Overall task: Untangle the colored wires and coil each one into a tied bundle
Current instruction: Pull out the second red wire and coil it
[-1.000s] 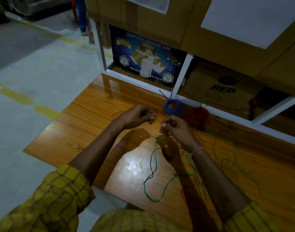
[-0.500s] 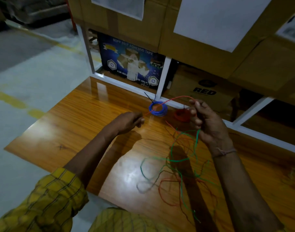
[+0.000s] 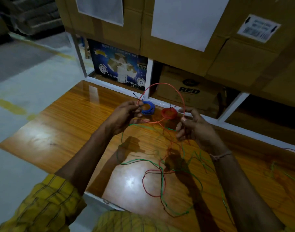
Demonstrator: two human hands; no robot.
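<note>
Nearest me I see two yellow plaid sleeves (image 3: 42,203), one on each forearm, over the front edge of the glossy wooden table (image 3: 59,128). On the tabletop between the forearms lies one loose tangle: a green wire (image 3: 136,159) and a red wire (image 3: 144,185) crossing each other in several slack loops, with thinner dark strands mixed in that I cannot count.

Above the tangle I have two hands raised. My left hand (image 3: 125,117) has its fingers curled, pinching the red wire at one side of a big arc. My right hand (image 3: 192,126) pinches the same red wire between thumb and forefinger at the other side, its remaining fingers loosely bent; a thread band sits on that wrist. The red arc rises between the two hands and hangs back down into the tangle.

Just beyond the hands, two finished coils rest on the table near its far edge: one blue bundle (image 3: 148,110) and one red bundle (image 3: 169,113), apart from each other.

Farther back stand a white shelf frame (image 3: 149,77) and stacked cardboard boxes (image 3: 185,96).
</note>
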